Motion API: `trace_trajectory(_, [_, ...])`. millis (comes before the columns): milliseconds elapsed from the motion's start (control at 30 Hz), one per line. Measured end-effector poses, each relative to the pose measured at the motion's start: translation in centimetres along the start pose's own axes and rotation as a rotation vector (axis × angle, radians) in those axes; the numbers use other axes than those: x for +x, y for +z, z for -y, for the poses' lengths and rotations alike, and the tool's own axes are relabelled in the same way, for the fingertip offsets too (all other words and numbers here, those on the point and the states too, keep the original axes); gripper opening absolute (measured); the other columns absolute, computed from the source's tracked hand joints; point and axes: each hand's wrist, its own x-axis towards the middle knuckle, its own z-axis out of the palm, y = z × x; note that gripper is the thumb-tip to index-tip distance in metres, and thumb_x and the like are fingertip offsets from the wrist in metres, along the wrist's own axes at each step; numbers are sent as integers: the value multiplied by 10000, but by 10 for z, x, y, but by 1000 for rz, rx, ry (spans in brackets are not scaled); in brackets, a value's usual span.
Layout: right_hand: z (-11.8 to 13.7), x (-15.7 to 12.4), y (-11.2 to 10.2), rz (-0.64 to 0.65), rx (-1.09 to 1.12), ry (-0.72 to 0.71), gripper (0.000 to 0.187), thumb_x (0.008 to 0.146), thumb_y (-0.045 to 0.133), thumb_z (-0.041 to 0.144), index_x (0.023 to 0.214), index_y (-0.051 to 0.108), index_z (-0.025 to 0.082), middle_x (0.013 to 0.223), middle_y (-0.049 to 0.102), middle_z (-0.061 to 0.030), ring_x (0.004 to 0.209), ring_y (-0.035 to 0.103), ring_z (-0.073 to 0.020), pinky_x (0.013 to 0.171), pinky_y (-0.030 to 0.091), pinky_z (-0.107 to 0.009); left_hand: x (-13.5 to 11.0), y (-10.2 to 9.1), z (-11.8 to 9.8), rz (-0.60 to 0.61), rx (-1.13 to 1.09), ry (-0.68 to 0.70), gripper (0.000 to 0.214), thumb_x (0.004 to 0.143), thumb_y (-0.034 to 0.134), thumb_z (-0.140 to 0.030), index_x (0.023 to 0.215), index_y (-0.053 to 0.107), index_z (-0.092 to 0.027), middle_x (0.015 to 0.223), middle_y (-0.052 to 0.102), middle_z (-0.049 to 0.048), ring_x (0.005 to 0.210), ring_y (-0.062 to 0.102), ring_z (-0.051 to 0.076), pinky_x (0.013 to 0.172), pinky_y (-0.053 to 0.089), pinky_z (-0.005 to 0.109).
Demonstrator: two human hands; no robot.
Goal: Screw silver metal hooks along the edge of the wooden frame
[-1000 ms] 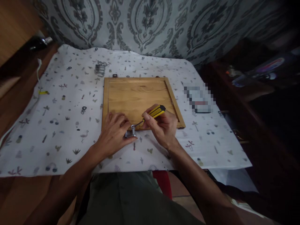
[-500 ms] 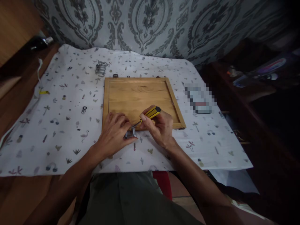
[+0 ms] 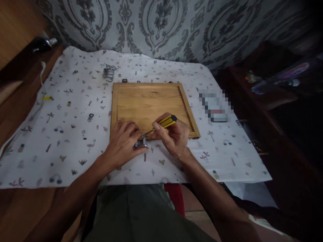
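A framed wooden panel [image 3: 151,101] lies flat on the patterned tablecloth. At its near edge sits a small metal hinge [image 3: 144,141], partly covered by my left hand [image 3: 124,143]. The fingers of that hand rest on the panel's edge, and thumb and fingers pinch around the hinge. My right hand [image 3: 173,136] grips a yellow and black screwdriver [image 3: 166,121]. Its shaft slants down to the left, and the tip meets the hinge close to my left fingertips. Any screw under the tip is too small to make out.
Several metal pieces [image 3: 109,73] are heaped behind the panel's far left corner. To the right lies a pixelated, phone-like object [image 3: 215,107]. A white cable [image 3: 41,84] runs down the table's left side. A patterned curtain [image 3: 161,30] hangs along the back edge.
My right hand and the screwdriver's handle have shifted slightly to the right, with the tip staying at the hinge. The left hand and the panel look almost unmoved.
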Motion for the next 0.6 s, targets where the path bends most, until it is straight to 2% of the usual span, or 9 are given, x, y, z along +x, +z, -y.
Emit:
trace_trajectory(300, [2, 3, 2, 30, -9, -63, 163, 990, 607, 293, 844, 612, 221, 700, 615, 26, 658, 626, -136, 643, 502, -299, -1, 0, 0, -12, 40, 18, 369, 918, 694, -542, 1013, 691, -186, 1111, 673, 111, 1166, 565, 342, 1046, 425, 587])
trace_trajectory(467, [2, 9, -4, 186, 22, -99, 169, 997, 613, 328, 889, 634, 200, 788, 641, 3, 686, 645, -130, 648, 512, -279, 0, 1, 0, -2, 29, 13, 374, 913, 712, -513, 1103, 697, -192, 1124, 674, 111, 1161, 563, 337, 1061, 413, 595])
trace_trajectory(600, [4, 15, -9, 281, 83, -22, 232, 1020, 572, 392, 926, 636, 190, 796, 640, 7, 665, 658, -117, 633, 518, -261, 0, 1, 0, -1, 44, 22, 378, 906, 721, -519, 1076, 696, -182, 1125, 682, 116, 1158, 565, 338, 1046, 425, 588])
